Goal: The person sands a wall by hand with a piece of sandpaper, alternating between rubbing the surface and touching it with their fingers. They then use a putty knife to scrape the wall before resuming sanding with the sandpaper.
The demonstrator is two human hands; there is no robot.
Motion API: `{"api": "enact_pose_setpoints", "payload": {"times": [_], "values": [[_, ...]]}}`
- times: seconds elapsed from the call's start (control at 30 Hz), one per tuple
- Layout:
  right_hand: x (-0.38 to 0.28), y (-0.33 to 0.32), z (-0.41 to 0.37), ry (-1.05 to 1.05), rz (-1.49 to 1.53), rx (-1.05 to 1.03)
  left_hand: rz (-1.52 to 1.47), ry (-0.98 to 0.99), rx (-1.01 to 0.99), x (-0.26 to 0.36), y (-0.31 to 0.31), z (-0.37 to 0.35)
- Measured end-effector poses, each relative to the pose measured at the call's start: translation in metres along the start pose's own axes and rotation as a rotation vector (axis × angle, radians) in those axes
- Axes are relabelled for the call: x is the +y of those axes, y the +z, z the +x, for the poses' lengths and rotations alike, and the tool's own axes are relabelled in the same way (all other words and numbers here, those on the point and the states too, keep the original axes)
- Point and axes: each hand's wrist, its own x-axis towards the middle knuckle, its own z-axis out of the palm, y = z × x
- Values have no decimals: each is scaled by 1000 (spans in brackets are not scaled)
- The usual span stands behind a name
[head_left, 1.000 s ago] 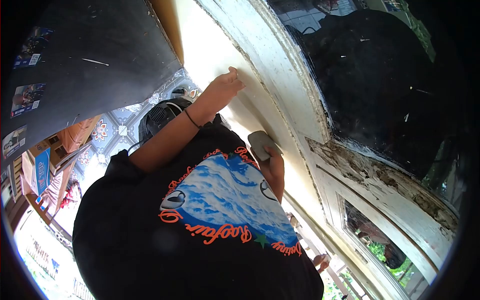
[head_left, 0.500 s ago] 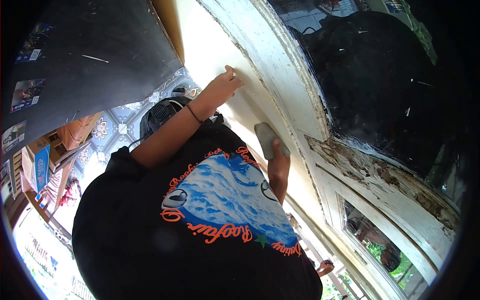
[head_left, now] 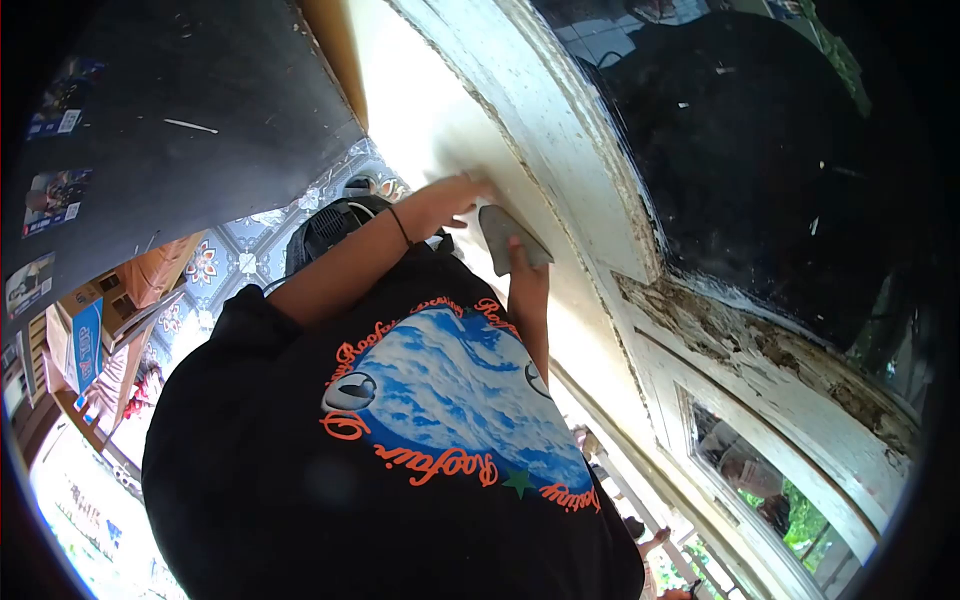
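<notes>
Neither of my own hands shows in the head view. A person in a black shirt [head_left: 250, 480] with a blue cloud print fills the lower middle, seen from behind. That person's left hand [head_left: 455, 200], with a dark band at the wrist, is blurred close to the pale wall panel [head_left: 420, 95]. The person's right hand [head_left: 530, 285] grips a flat grey pad [head_left: 508, 240] that looks like sandpaper, thumb across its face. The pad is at the panel; whether it touches is hard to tell. The torso hides most of the right arm.
A worn white frame [head_left: 560, 120] with peeling paint borders dark glass [head_left: 760, 180] on the right. Cardboard boxes [head_left: 85, 345] stand at left below a dark board [head_left: 200, 110]. Patterned tiles [head_left: 245, 260] show behind a black object [head_left: 325, 235]. Another person's hand [head_left: 655, 540] appears lower right.
The person's left hand has come down along the panel toward the pad. The right hand has moved the grey pad up and left, so the two hands are closer together.
</notes>
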Motion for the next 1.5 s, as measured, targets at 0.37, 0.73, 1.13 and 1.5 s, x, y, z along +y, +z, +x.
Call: {"api": "enact_pose_setpoints", "payload": {"times": [0.37,0.73,1.13,1.5], "values": [[2,-31,3,173,222,-271,-199,-48,-226,-9,16,5],[-41,-93,-19,-87,-370,-568,0,323,804,14,-36,24],[-31,-106,-4,-93,-285,-781,-244,527,776,31,1,13],[-30,-102,-4,-114,-221,-771,-652,652,998,91,-69,43]]}}
